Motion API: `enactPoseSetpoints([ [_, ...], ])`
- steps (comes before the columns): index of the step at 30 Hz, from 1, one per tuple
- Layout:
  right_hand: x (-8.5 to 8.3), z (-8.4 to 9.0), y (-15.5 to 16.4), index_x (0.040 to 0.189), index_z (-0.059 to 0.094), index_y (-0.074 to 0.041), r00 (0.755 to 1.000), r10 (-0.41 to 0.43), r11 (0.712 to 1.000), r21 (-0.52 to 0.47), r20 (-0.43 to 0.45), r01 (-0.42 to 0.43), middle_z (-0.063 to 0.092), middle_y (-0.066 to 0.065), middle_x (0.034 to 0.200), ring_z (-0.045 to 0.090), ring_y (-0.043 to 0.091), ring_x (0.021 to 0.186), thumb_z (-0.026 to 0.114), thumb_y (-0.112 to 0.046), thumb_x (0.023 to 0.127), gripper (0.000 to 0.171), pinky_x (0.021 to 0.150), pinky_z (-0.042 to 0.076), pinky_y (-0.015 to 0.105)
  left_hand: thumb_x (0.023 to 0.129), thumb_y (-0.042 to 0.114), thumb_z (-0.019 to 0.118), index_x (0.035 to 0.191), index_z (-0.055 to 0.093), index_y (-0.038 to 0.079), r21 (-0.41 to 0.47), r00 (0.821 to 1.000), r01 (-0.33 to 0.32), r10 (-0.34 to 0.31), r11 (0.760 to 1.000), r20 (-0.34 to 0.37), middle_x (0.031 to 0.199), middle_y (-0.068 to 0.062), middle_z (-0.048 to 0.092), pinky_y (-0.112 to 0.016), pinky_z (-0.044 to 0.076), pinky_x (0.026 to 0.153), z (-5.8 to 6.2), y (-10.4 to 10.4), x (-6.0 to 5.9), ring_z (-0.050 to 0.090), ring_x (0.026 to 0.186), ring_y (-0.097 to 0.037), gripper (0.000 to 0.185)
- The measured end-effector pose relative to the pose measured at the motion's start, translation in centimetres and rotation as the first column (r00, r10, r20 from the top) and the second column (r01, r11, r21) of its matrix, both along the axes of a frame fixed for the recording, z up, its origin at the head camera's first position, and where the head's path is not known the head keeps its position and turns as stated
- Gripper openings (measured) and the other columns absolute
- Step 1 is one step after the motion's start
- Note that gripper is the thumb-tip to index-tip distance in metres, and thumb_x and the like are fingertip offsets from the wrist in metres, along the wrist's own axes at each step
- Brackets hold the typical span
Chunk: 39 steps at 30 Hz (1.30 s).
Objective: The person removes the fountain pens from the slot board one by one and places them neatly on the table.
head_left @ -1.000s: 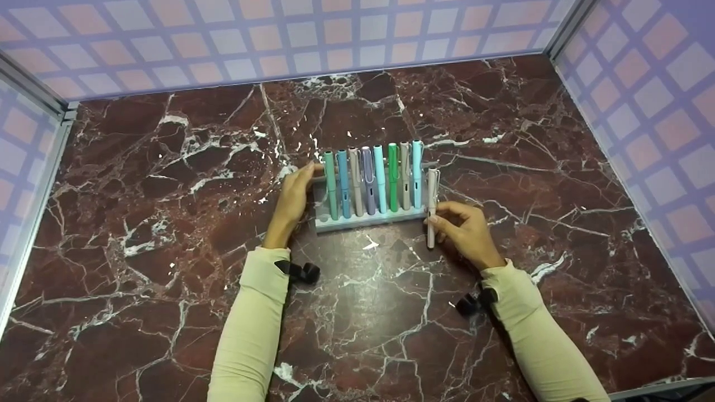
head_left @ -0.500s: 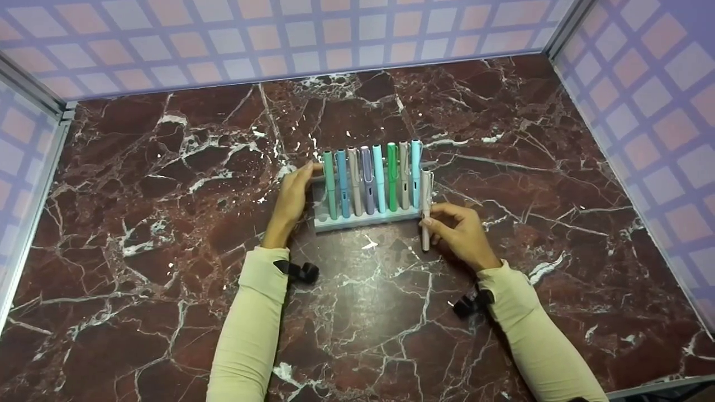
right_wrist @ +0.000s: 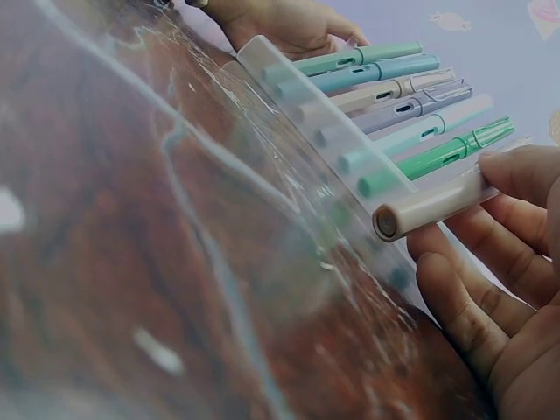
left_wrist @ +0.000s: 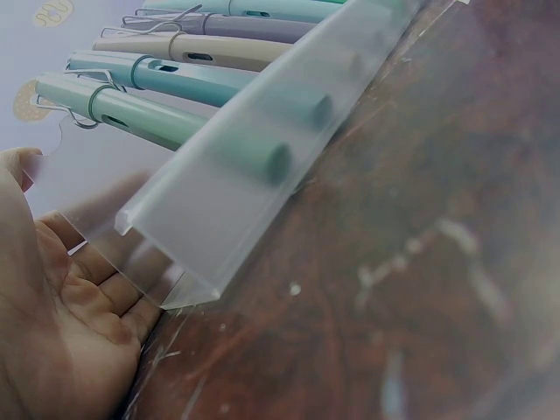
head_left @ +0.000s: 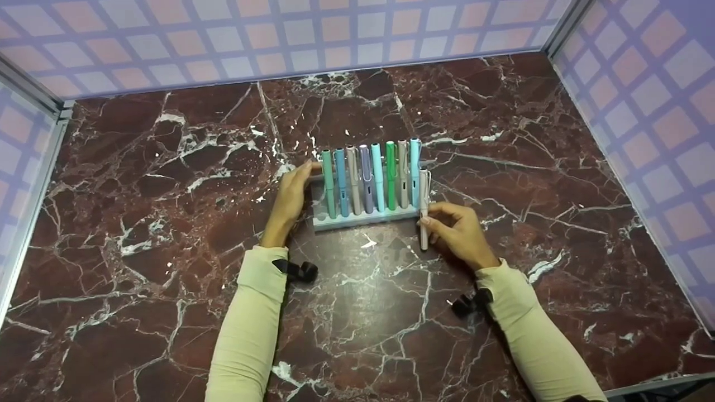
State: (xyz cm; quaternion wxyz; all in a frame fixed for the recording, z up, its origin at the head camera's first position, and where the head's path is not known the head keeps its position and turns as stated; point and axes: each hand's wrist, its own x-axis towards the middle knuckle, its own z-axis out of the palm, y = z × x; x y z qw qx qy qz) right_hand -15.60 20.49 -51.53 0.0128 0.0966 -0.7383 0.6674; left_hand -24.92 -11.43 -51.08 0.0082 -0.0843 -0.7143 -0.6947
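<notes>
Seven capped pens [head_left: 370, 180] are held in a frosted rack [head_left: 366, 218] mid-counter. The rack's left end is touched by the left hand [head_left: 289, 200], fingers straight; a beige pen [head_left: 424, 208] is pinched at its right end by the right hand [head_left: 459, 231].

Dark red marble tabletop [head_left: 167, 234] with white veining, fills most of the head view. Enclosure walls on three sides: back wall [head_left: 279, 33], left wall [head_left: 17, 145], right wall [head_left: 659, 111], all printed with a lilac-and-peach grid. Grey metal frame posts [head_left: 561, 30] at the corners.
</notes>
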Motion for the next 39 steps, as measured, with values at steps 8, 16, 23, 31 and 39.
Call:
enactPoseSetpoints([
  [8, 0.1, -0.1, -0.3, 0.1, 0.069, 0.011, 1.0, 0.004, 1.0, 0.03, -0.004, -0.004, 0.072, 0.013, 0.081, 0.061, 0.013, 0.054, 0.068, 0.008, 0.089, 0.012, 0.049, 0.054, 0.024, 0.108, 0.018, 0.034, 0.117, 0.066, -0.008, 0.081, 0.998, 0.042, -0.046, 0.996, 0.043, 0.097, -0.008, 0.073, -0.027, 0.055, 0.073, 0.1, -0.1, 0.2, 0.065, 0.075, -0.016, 0.042],
  [16, 0.1, 0.0, -0.4, 0.1, 0.07, 0.011, 1.0, 0.001, 0.999, 0.034, -0.003, -0.001, 0.072, 0.017, 0.083, 0.061, 0.014, 0.054, 0.069, 0.008, 0.089, 0.012, 0.049, 0.053, 0.024, 0.108, 0.017, 0.035, 0.118, 0.065, -0.01, 0.031, 0.999, 0.028, -0.029, 0.999, 0.026, 0.107, -0.015, 0.071, -0.023, 0.051, 0.086, 0.0, -0.1, 0.1, 0.064, 0.089, -0.01, 0.042],
  [23, 0.3, 0.1, -0.8, 0.1, 0.069, 0.013, 1.0, 0.0, 1.0, 0.001, 0.014, 0.0, 0.073, 0.008, 0.081, 0.061, 0.014, 0.054, 0.069, 0.008, 0.089, 0.013, 0.048, 0.053, 0.024, 0.107, 0.017, 0.034, 0.118, 0.065, -0.011, 0.032, 0.999, 0.028, -0.029, 0.999, 0.03, 0.102, -0.016, 0.072, -0.029, 0.053, 0.088, 0.1, -0.1, 0.1, 0.066, 0.091, -0.02, 0.042],
  [31, 0.4, -0.1, -1.5, 0.102, 0.067, 0.016, 0.999, 0.043, 0.999, -0.008, -0.013, -0.043, 0.072, 0.011, 0.081, 0.06, 0.011, 0.054, 0.068, 0.008, 0.089, 0.015, 0.048, 0.053, 0.023, 0.108, 0.02, 0.033, 0.117, 0.065, -0.008, 0.092, 0.996, 0.072, -0.076, 0.993, 0.042, 0.077, -0.005, 0.067, -0.023, 0.049, 0.051, 0.1, -0.3, 0.3, 0.056, 0.058, -0.017, 0.043],
  [39, 0.3, 0.0, -1.7, 0.102, 0.067, 0.016, 0.999, 0.034, 0.999, 0.002, -0.021, -0.034, 0.072, 0.014, 0.081, 0.06, 0.011, 0.053, 0.067, 0.008, 0.089, 0.014, 0.048, 0.052, 0.023, 0.109, 0.022, 0.033, 0.114, 0.067, -0.005, 0.118, 0.995, 0.088, -0.092, 0.989, 0.032, 0.072, -0.017, 0.061, -0.022, 0.045, 0.045, 0.0, -0.3, 0.2, 0.052, 0.052, -0.017, 0.044],
])
